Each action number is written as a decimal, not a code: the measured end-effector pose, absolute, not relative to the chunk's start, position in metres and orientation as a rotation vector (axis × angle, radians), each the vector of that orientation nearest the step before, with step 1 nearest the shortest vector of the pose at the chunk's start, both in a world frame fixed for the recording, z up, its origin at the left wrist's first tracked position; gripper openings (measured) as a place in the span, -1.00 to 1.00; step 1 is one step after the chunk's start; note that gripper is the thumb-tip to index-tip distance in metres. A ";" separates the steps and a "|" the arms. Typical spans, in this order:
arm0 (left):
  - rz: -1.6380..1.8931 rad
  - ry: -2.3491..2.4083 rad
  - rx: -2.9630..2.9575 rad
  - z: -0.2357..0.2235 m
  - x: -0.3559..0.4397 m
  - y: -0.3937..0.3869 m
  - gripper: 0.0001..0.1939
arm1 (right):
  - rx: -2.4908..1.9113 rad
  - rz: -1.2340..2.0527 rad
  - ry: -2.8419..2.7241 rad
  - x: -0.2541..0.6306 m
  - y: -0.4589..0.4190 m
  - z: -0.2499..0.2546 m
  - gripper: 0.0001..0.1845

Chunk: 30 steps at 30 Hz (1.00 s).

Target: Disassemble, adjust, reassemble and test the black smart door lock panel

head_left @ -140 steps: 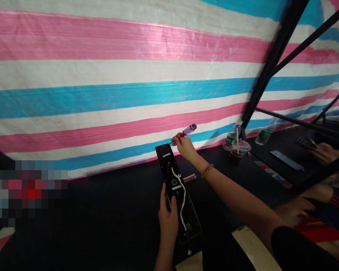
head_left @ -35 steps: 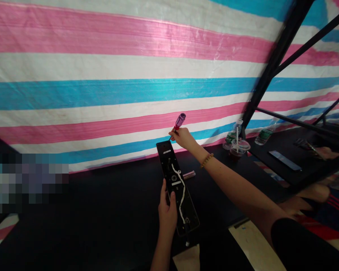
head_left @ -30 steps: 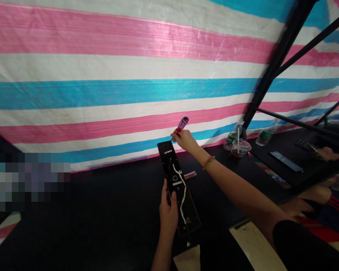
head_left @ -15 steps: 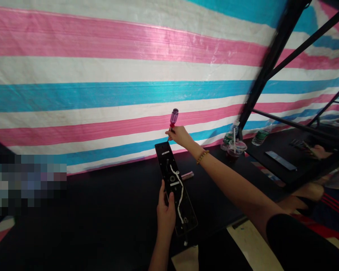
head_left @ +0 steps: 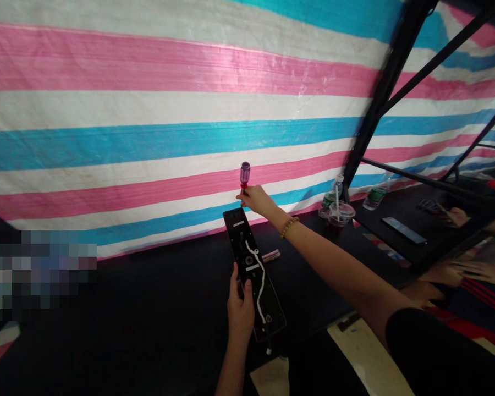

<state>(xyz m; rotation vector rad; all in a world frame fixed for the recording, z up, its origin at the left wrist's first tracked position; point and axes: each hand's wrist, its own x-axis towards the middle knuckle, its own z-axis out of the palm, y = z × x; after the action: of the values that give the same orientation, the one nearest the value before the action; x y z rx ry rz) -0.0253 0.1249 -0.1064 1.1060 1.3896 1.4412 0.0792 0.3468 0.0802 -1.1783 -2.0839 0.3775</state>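
Note:
A long black panel [head_left: 240,242] with a white cable [head_left: 260,286] along its inner side lies at a slant on the dark table. My left hand [head_left: 241,308] grips its left edge, with the thumb over the face. In my right hand [head_left: 258,201] is a screwdriver [head_left: 245,175] with a clear purple and red handle, its fingers closed low on it. The screwdriver stands nearly upright at the panel's far end; whether its tip sits in a screw is too small to tell. Just right of the panel, a pinkish slim object [head_left: 271,256] lies on the table.
A plastic cup with a straw [head_left: 340,213] and clear bottles [head_left: 373,198] stand at the right. Beyond a black metal frame [head_left: 367,132], a phone [head_left: 404,230] lies near another person's hand [head_left: 457,215]. A striped tarp [head_left: 169,137] hangs behind the table [head_left: 148,319].
The screwdriver has turned from a slight rightward lean to nearly upright, with my right hand still on it. The whole view has shifted slightly. My left hand keeps its grip on the panel.

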 end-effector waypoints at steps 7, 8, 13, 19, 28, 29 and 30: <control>1.423 1.413 1.092 -0.102 -0.024 0.124 -0.33 | -1.288 0.138 -2.018 0.072 0.345 0.074 -0.71; 1.431 1.407 1.098 -0.102 -0.024 0.124 -0.34 | -1.300 0.091 -2.011 0.072 0.344 0.074 -0.69; 1.457 1.391 1.112 -0.105 -0.025 0.123 -0.35 | -1.245 0.262 -1.930 0.071 0.338 0.071 -0.81; 1.457 1.393 1.121 -0.105 -0.025 0.125 -0.34 | -1.176 0.635 -1.865 0.071 0.339 0.073 -0.87; 1.462 1.389 1.098 -0.102 -0.024 0.123 -0.34 | -1.165 0.605 -1.864 0.070 0.343 0.074 -0.83; 1.465 1.378 1.093 -0.102 -0.024 0.122 -0.33 | -1.160 0.595 -1.865 0.070 0.343 0.072 -0.83; 1.465 1.369 1.088 -0.101 -0.024 0.122 -0.33 | -1.155 0.585 -1.865 0.069 0.343 0.071 -0.83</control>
<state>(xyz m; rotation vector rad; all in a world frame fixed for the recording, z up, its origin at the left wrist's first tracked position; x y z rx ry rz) -0.0239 0.1220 -0.1013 1.0882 1.3691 1.4653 0.0693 0.3425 0.0709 -1.1550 -1.8650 0.5853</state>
